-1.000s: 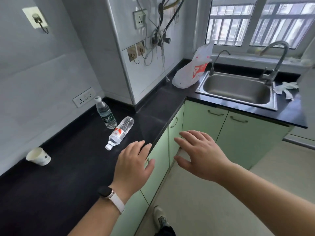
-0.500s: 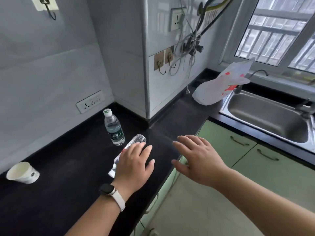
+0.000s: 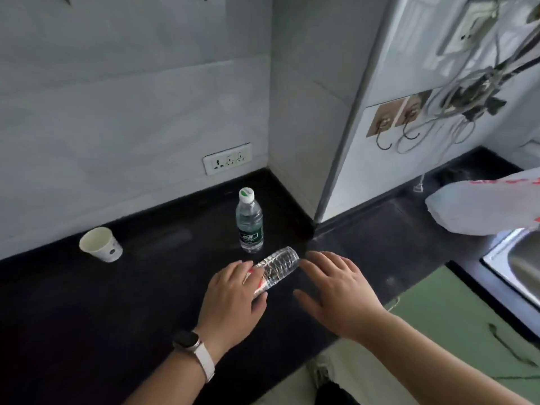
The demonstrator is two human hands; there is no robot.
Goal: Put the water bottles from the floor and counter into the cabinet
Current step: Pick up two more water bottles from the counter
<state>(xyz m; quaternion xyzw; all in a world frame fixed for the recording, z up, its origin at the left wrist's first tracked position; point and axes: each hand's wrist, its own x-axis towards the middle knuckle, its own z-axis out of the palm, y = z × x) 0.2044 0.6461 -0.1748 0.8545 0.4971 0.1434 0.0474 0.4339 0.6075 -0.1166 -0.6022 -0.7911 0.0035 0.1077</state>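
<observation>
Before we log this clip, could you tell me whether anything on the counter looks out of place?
One water bottle lies on its side under the left hand, while the other bottle stands upright. A paper cup is tipped over too. No spill shows.

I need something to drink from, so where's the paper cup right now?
The paper cup lies tipped on the black counter at the left of the head view, near the wall, left of the upright water bottle.
</observation>
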